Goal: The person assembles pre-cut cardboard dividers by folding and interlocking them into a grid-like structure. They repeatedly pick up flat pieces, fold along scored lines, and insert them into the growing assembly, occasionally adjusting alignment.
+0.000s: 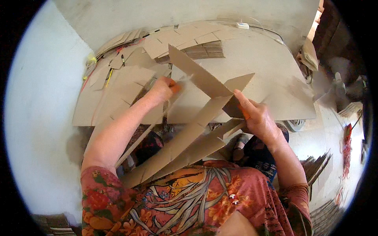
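The person holds a long folded cardboard blank slanting from the lap up over the worktable; its upper flaps spread open in a V between the two hands. The right hand is clenched on the cardboard's right edge just under the open flap, thumb on top; the left hand is closed at the left flap's edge, though whether it pinches the board itself or a small pale thing there is hard to tell. The sheet looks light and stiff along its flat panels, ready to bend only at its scored creases, with dry, unslippery faces; thin edges could crumple under a hard squeeze, so the best hold seems to be on the panels close beside a crease, one hand each side. Flat cardboard pieces lie heaped on the table's left, a stack of folded ones at the far side.
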Motion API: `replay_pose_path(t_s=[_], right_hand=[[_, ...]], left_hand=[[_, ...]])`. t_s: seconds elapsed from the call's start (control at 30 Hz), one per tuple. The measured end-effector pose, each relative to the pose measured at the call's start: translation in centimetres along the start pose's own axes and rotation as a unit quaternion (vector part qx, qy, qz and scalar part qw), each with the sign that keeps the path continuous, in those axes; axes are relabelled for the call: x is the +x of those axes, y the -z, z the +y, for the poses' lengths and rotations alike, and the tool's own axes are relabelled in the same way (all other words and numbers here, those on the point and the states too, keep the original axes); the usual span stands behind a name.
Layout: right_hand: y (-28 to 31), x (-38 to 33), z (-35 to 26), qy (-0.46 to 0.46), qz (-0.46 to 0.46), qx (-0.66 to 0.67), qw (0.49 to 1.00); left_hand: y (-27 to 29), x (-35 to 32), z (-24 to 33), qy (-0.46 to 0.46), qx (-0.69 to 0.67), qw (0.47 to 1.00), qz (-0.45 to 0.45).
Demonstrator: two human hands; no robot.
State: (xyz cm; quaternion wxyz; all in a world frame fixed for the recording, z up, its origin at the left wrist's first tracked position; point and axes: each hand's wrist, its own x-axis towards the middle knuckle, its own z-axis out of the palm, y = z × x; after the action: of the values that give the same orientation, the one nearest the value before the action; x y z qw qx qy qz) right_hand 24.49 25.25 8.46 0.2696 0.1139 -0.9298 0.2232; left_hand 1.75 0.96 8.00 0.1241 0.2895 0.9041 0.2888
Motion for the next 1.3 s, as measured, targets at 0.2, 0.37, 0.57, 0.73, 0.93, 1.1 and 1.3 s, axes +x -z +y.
replay_pose_path(t_s=[0.2,0.37,0.57,0.73,0.93,1.1,1.3], right_hand=[[0.7,0.0,-0.4,-0.011,-0.009,-0.005,1.0],[-0.3,0.1,1.2,-0.049,-0.062,-0.006,0.997],[-0.6,1.4,1.6,-0.105,-0.119,0.009,0.987],[0.1,2.4,5.6,-0.174,-0.137,-0.047,0.974],[1.1,3.3,12.4,-0.242,-0.105,-0.166,0.95],[1.8,5.1,15.3,-0.243,-0.095,-0.176,0.949],[2.1,5.5,17.2,-0.236,-0.046,-0.267,0.933]], left_hand=[[0.5,0.8,0.5,0.106,-0.093,0.99,0.011],[-1.4,0.7,2.5,0.075,-0.155,0.985,0.023],[-2.5,1.1,3.3,-0.076,-0.065,0.994,0.033],[-0.9,4.6,5.7,-0.031,-0.161,0.986,0.005],[0.2,12.1,-1.0,-0.131,0.307,0.895,0.296],[0.6,15.4,-2.8,-0.1,0.423,0.857,0.276],[3.4,16.4,-2.1,-0.026,0.313,0.911,0.267]])
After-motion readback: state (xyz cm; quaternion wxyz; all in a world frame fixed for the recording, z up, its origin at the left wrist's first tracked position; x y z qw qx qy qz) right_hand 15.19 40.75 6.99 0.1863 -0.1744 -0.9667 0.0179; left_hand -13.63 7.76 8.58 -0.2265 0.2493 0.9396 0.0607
